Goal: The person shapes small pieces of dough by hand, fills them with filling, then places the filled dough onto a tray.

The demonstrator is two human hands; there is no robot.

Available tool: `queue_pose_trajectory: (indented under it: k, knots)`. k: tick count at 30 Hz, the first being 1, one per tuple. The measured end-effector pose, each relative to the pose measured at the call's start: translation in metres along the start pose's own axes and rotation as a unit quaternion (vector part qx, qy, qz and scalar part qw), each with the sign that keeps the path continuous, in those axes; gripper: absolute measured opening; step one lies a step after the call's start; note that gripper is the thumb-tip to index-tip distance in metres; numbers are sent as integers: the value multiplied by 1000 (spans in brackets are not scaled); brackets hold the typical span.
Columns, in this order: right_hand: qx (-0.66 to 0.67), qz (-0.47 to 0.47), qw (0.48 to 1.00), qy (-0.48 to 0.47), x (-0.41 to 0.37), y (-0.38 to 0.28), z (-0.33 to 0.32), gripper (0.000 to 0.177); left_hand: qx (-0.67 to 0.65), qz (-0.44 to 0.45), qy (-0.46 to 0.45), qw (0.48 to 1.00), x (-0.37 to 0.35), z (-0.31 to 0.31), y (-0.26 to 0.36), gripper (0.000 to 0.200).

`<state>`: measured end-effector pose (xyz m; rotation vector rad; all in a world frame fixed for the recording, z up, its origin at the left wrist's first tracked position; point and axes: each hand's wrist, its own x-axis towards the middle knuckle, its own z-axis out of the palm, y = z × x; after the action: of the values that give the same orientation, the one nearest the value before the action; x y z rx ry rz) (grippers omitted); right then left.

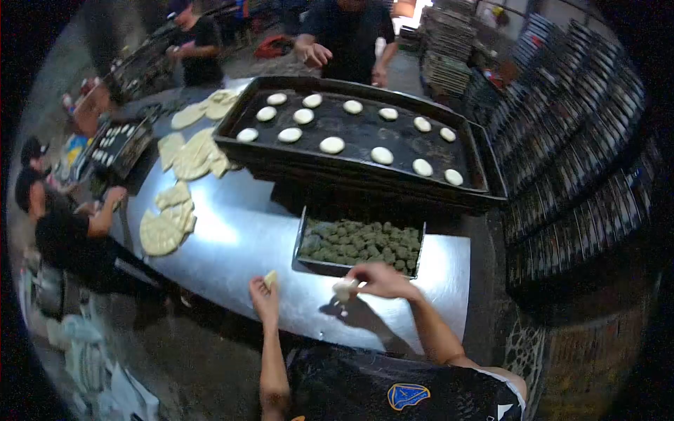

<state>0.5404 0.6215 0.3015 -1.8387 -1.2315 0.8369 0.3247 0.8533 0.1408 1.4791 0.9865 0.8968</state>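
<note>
My left hand point(265, 300) is closed on a small pale dough piece point(270, 278) above the table's front edge. To the right, my right hand point(382, 281) pinches a whitish dough ball point(344, 288) over the metal table point(246, 238), just in front of a tray of dark green filling balls point(361, 242). Flattened dough pieces point(161, 233) lie on the table at the left. Behind the filling, a large black baking tray point(365, 133) holds several round white dough discs point(332, 145) in rows.
A person point(351, 35) stands behind the baking tray. Two other people are at the left, one point(67, 217) near a smaller tray point(116, 146), another point(196, 49) farther back. Stacked trays point(569, 140) fill the right side.
</note>
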Motion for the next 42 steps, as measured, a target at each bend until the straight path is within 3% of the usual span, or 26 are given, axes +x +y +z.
queue_pose_trajectory:
  k: [1, 4, 8, 9, 10, 11, 13, 15, 17, 18, 19, 20, 21, 22, 23, 25, 28, 31, 33, 34, 37, 38, 39, 40, 41, 42]
  knots:
    - [-14, 16, 998, 54, -5, -5, -40, 35, -37, -15, -6, 999, -4, -5, 6, 31]
    - [-14, -78, 934, 347, -1, 43, -154, 31, -41, -88, -20, 995, -21, -17, 36, 39]
    - [-142, 50, 846, 512, 26, 97, -288, 26, -140, -175, -15, 974, -40, -21, 67, 42]
    - [-243, 62, 802, 542, 36, 110, -305, 25, -139, -173, -13, 975, -43, -20, 71, 42]
    - [-366, 63, 749, 549, 47, 128, -319, 26, -183, -166, -34, 968, -46, -21, 74, 41]
    - [-364, 63, 749, 550, 57, 148, -332, 26, -226, -159, -56, 959, -47, -21, 75, 41]
    - [-362, 194, 853, 323, 70, 179, -345, 27, -236, -156, -59, 957, -51, -20, 76, 40]
    - [-346, 244, 842, 336, 72, 140, -324, 26, -246, -152, -64, 955, -49, -21, 80, 40]
    - [-411, -32, 690, 595, 60, 79, -269, 21, -266, -167, -80, 946, -52, -19, 85, 42]
    - [-295, -97, 732, 606, 58, 53, -234, 19, -264, -172, -82, 946, -52, -16, 87, 42]
    - [-173, -156, 761, 605, 55, 26, -192, 17, -312, -169, -99, 930, -52, -9, 90, 42]
    - [-23, -60, 838, 541, 47, -5, -141, 13, -359, -167, -113, 911, -52, -3, 93, 44]
    - [34, -143, 851, 504, 49, -11, -90, 15, -306, -170, -108, 931, -51, 8, 93, 45]
    - [38, -155, 889, 430, 52, -4, -40, 17, -300, -180, -120, 929, -58, 22, 111, 45]
    - [78, -102, 929, 347, 51, 0, 14, 28, -285, -187, -159, 927, -62, 33, 114, 45]
    - [206, 23, 933, 295, 42, -1, 77, 42, -219, -151, -225, 937, -74, 56, 115, 36]
    - [246, 117, 858, 436, 35, 0, 111, 47, -188, -65, -202, 959, -102, 80, 100, 30]
    - [190, 108, 863, 455, 21, -18, 103, 52, -165, -44, -196, 966, -119, 75, 100, 33]
    - [76, 59, 872, 480, 23, 3, 104, 59, -180, -57, -209, 959, -120, 74, 104, 33]
    - [72, 60, 882, 461, 21, -2, 98, 56, -140, -58, -231, 961, -117, 73, 97, 23]
    - [-2, 62, 940, 337, 6, 0, 70, 44, -148, -121, -246, 950, -114, 66, 98, 23]
    - [18, -46, 926, 374, 6, 23, 60, 29, -156, -168, -228, 946, -107, 59, 83, 28]
    - [-86, -80, 925, 361, -3, 42, 35, 13, -176, -188, -229, 939, -99, 45, 84, 30]
    - [-222, -99, 908, 342, -15, 40, 3, 19, -200, -192, -202, 939, -93, 37, 88, 30]
    - [-342, -35, 877, 335, -27, 60, -13, 29, -224, -196, -176, 939, -90, 31, 89, 30]
    - [-352, 34, 896, 267, -40, 48, -34, 36, -251, -178, -184, 933, -85, 28, 86, 32]
